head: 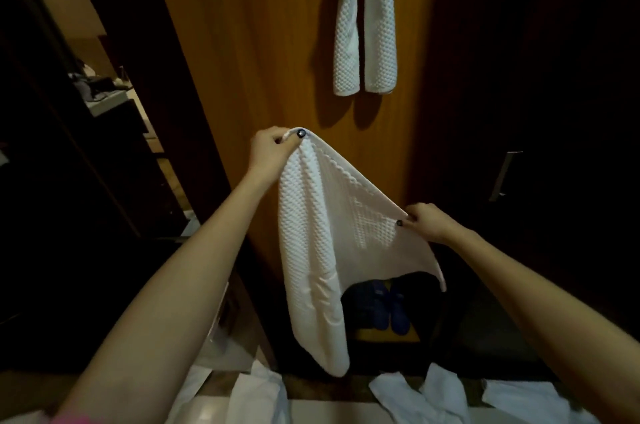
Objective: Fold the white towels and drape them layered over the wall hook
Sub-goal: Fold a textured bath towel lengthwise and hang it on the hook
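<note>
Two corners of the waffle towel (318,250) pinched by our left hand (273,146) and right hand (427,221), mid-fold; next we join them, then drape over the hung towel (363,25)

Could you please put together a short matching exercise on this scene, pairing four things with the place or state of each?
Column one:
1. left hand
2. right hand
3. hung towel
4. blue shoes

Column two:
A. low down, below the edge of the held towel
B. pinches the held towel's lower corner
C. hangs in two strands high on the wooden panel
D. grips the held towel's raised corner

Pairs: 1-D, 2-B, 3-C, 4-A
</note>
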